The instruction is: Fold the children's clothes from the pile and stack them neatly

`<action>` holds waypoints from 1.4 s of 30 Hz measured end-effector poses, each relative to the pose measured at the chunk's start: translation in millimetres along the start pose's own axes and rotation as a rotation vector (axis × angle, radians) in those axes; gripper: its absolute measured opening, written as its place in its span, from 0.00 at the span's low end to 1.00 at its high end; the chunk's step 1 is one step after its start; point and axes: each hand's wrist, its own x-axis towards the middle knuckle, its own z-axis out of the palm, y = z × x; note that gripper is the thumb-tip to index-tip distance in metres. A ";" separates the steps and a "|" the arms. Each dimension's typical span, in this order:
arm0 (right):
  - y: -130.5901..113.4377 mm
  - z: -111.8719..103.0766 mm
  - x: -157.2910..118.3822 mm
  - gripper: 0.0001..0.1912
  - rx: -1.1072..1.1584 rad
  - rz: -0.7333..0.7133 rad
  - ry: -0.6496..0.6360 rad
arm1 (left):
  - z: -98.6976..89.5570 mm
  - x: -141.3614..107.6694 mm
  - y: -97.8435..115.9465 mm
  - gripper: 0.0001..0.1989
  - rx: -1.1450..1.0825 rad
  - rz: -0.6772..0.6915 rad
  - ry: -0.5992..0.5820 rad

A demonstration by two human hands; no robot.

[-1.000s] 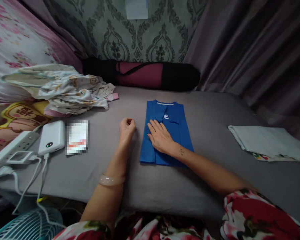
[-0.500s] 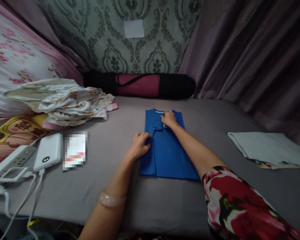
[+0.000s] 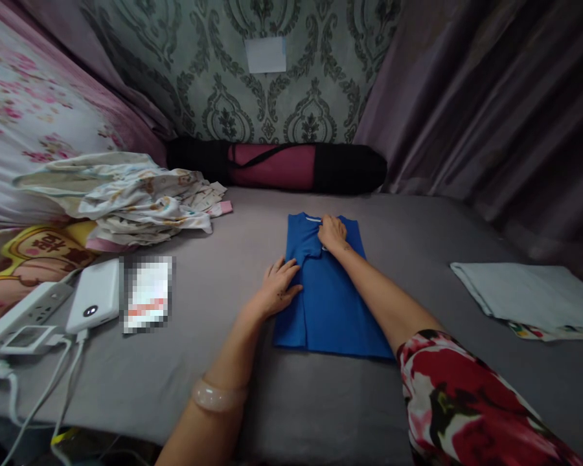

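A blue shirt lies on the grey sheet in front of me, its left side folded inward with the sleeve lying over the body. My left hand rests on the shirt's left edge, fingers apart and laid over the folded cloth. Near the collar, my right hand presses on the upper part of the shirt with its fingers bent together on the fabric at the sleeve's end.
Crumpled light clothes lie at the left, above a white power bank and a power strip with cables. A black and maroon bag lies along the wall. Folded pale cloth is at the right.
My left hand has spread its fingers and moved slightly onto the shirt's folded edge. The folded sleeve looks flatter, and my right hand has curled more near the collar. The view has shifted slightly.
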 end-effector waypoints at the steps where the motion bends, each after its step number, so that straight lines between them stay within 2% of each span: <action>1: -3.0 2.6 -2.1 0.19 -0.022 -0.050 0.034 | 0.0 -0.2 0.4 0.25 0.009 0.003 -0.004; 4: -17.9 12.1 -6.9 0.22 -0.040 -0.276 0.030 | 1.4 0.0 1.3 0.27 0.036 0.026 -0.002; 7: -35.6 22.9 -7.0 0.26 -0.025 -0.448 -0.114 | 4.3 0.9 2.5 0.33 0.054 0.054 -0.038; 11: -49.0 36.0 -1.7 0.31 -0.016 -0.423 -0.271 | 7.8 1.1 8.7 0.42 0.081 0.033 -0.125; 16: -49.2 44.1 2.5 0.32 0.017 -0.389 -0.235 | 9.6 0.8 18.5 0.43 0.171 -0.014 -0.155; 22: -44.1 35.3 -7.0 0.29 0.032 -0.453 -0.265 | 11.7 -0.2 19.4 0.47 0.208 -0.057 -0.136; 28: -18.0 17.7 -48.5 0.30 0.027 -0.597 -0.318 | 20.3 0.2 12.9 0.58 0.214 -0.093 -0.057; 35: 39.3 -10.7 -107.5 0.33 0.026 -0.575 -0.310 | 31.1 -1.0 6.4 0.54 0.277 -0.097 -0.006; 38: 61.0 -22.8 -134.7 0.35 0.022 -0.522 -0.295 | 30.3 -6.5 11.4 0.49 0.328 -0.068 0.047; 42: 79.1 -34.1 -171.7 0.38 0.027 -0.345 -0.343 | 27.1 -17.5 22.8 0.45 0.381 -0.041 0.053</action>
